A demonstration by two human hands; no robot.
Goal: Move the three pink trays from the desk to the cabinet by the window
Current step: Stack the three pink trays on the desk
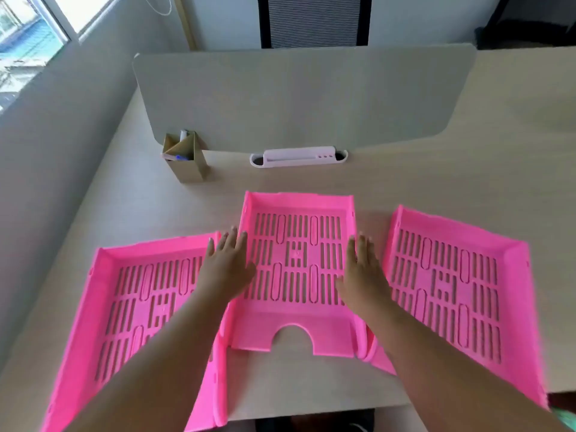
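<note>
Both hands hover flat and unclenched over the middle tray (297, 266), gripping nothing: our left hand (226, 269) sits above its left wall, our right hand (363, 272) above its right wall, fingers stretched forward. We cannot tell whether the fingertips are touching the plastic or only just above it.

All three pink trays lie on the desk (405, 182), none yet moved. The left tray (137, 310) sits just beside the middle one, its near right corner seeming to touch or tuck against it, and the right tray (452, 291) crowds the other side the same way. The cabinet by the window is not in sight (only a bit of window (34, 35) shows at the upper left).

To do this step well, we judge that each hand should drop onto its own side wall, thumbs inside and fingers curling under the rim, at about the middle of the tray's length so it lifts level. Since the neighbours press close at the near corners, a straight upward lift should keep it from dragging them along. Stacking the trays first might save trips, though that is only our guess.

The middle tray's long axis runs away from us, with its cut-out notch at the near edge pointing toward us and its closed back wall toward the pen holder (185, 157) and the divider (296, 98). The outer trays fan outward, their far ends angled away from the centre.
</note>
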